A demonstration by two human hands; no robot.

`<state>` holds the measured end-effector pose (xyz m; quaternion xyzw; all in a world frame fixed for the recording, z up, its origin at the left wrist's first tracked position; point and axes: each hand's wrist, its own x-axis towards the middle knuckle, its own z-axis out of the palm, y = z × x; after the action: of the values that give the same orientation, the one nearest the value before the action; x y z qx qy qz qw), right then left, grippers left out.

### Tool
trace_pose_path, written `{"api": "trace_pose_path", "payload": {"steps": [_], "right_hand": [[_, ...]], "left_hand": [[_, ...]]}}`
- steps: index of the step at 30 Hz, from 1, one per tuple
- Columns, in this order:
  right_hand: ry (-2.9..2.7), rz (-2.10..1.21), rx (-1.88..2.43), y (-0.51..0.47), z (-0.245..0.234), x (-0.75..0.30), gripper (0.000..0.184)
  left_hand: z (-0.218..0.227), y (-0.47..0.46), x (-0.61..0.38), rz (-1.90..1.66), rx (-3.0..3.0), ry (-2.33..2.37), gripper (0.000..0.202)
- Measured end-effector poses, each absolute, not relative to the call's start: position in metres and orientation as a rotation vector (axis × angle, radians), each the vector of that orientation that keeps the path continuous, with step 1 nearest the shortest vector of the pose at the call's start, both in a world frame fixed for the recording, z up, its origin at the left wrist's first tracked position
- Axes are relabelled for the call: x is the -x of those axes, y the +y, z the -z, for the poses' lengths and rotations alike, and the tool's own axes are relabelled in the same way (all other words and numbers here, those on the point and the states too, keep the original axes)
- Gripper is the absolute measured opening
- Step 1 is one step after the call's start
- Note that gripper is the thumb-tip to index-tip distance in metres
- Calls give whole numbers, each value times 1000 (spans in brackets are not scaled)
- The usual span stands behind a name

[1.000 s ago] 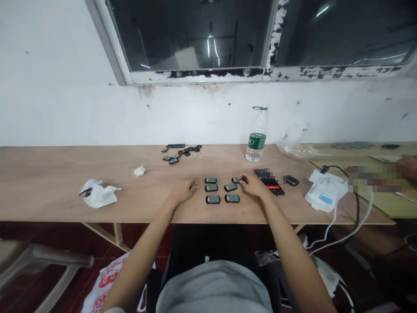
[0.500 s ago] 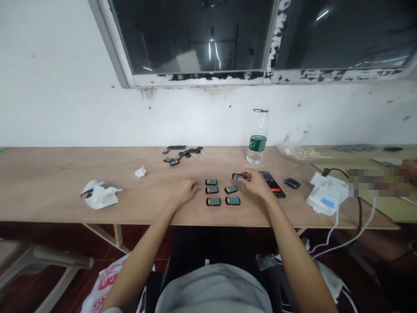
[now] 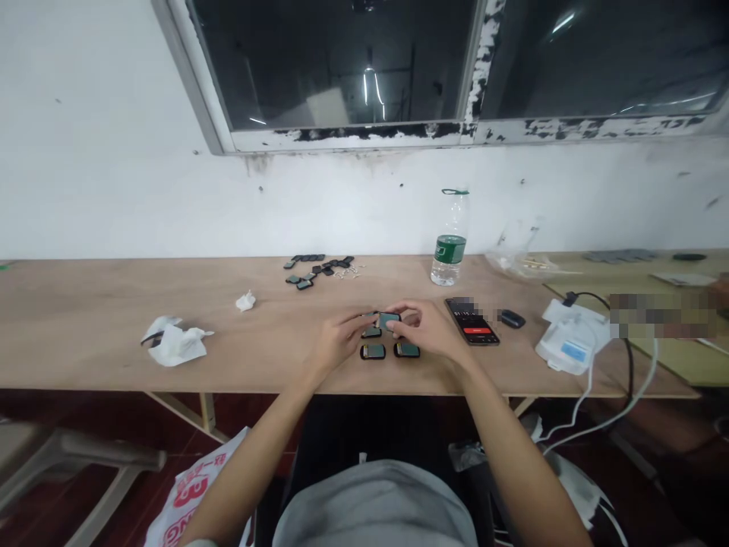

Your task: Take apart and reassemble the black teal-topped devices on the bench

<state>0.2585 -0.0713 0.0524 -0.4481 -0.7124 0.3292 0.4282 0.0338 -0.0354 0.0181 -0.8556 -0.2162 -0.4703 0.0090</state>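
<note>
Between thumb and fingers, my right hand [image 3: 418, 323] holds a small black rounded casing [image 3: 389, 320] with a grey-green face, lifted over the table. The fingers of my left hand [image 3: 340, 338] are closed at the left end of that casing; their exact grip is hard to make out. Below lie two like casings, a left one [image 3: 373, 352] and a right one [image 3: 407, 350]. Another casing [image 3: 372, 333] shows partly under my left fingertips, and my hands hide the others near it.
A phone [image 3: 471, 322] and a black key-fob-like object [image 3: 511, 319] lie to the right, near a white corded device [image 3: 569, 342]. A water bottle [image 3: 449, 247] stands behind. Farther back is a pile of casings [image 3: 324, 270]. Crumpled tissue [image 3: 179, 342] lies left.
My right hand has picked up the far right casing and brought it left. My left hand has moved right to meet it, over the left column of casings.
</note>
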Motion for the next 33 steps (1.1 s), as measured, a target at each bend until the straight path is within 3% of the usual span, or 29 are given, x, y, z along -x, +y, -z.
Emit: {"api": "trace_pose_path", "payload": {"steps": [9,21,33], "right_hand": [[-1727,-938,1081,-69,-48,-256,29],[-1679,-1031,1047,-68,-48,-254,35],[-1664,-1046,1028,-59,-39,-253,31]], "left_hand": [[-14,-33,-31,1403,2668,-631,27],[-5,-29,-28,1361,2693,-674,47],[-8,-28,-32,1308,2728,-769,30]]}}
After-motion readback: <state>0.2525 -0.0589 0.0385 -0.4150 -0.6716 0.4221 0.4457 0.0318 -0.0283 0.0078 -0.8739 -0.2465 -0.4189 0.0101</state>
